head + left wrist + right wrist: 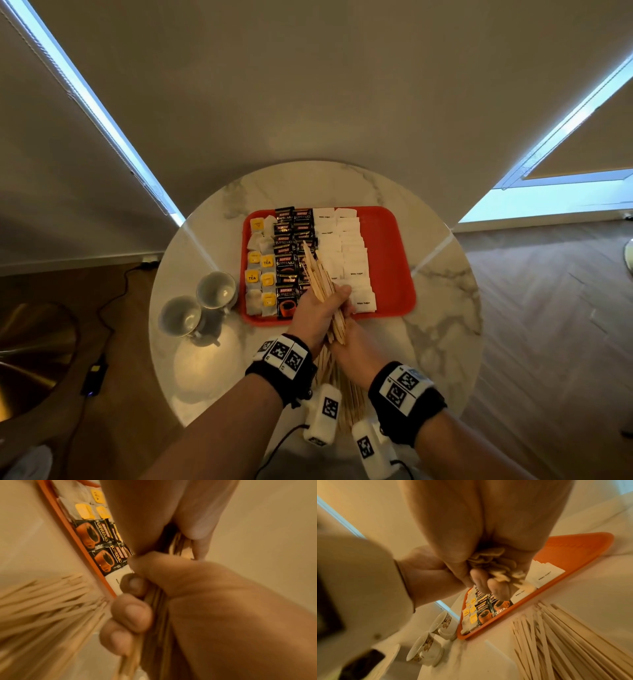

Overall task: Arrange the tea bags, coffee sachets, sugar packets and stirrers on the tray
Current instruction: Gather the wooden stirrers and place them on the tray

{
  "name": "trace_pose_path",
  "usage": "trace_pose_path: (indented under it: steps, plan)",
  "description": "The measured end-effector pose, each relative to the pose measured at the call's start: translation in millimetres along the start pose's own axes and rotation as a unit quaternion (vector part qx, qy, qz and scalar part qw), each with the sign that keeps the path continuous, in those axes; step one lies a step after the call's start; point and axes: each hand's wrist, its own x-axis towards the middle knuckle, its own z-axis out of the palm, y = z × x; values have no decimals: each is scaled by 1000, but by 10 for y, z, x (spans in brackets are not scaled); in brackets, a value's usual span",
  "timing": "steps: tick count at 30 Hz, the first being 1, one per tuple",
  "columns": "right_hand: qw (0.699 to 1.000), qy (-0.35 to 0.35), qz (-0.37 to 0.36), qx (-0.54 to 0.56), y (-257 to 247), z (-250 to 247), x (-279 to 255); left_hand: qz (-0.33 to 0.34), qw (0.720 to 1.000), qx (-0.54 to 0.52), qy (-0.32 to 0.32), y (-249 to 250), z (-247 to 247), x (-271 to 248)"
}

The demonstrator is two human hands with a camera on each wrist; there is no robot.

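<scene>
Both hands, the left hand [313,313] and right hand [352,346], are clamped together round a bundle of stirrers [320,274] at lower centre, over the red tray's [390,260] near edge; more loose stirrers [565,635] lie on the tabletop [442,308] below.

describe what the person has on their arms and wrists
Bare forearms, no sleeves. Each wrist wears a black band carrying white tiles printed with black square markers. A white camera block, also marked, hangs under each, trailing a black cable.
</scene>
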Motion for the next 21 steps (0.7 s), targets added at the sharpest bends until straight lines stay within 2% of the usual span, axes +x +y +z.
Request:
trace_pose_path:
  steps: [2,5,9,11,14,16,19,21]
  plan:
    - [1000,10,-6,11,-8,5,-11,1,1000,20,0,30,7,-14]
    - [999,-6,-11,50,11,5,-62,40,998,39,27,106,14,-6]
    - [999,-34,26,-6,125,31,-49,103,992,45,53,217,-33,65]
    - [999,-33,9,-18,51,8,-36,119,990,49,55,247,5,43]
    - [999,-22,-28,9,-69,-19,-18,99,993,39,46,215,43,9]
    - [996,-67,-19,61,-97,-32,-28,81,995,43,33,191,2,26]
    - [987,-104,22,122,-18,-89,-42,73,981,177,25,182,-199,112]
    - [989,-66,36,128,-51,-275,-38,63,956,287,7,118,-358,130]
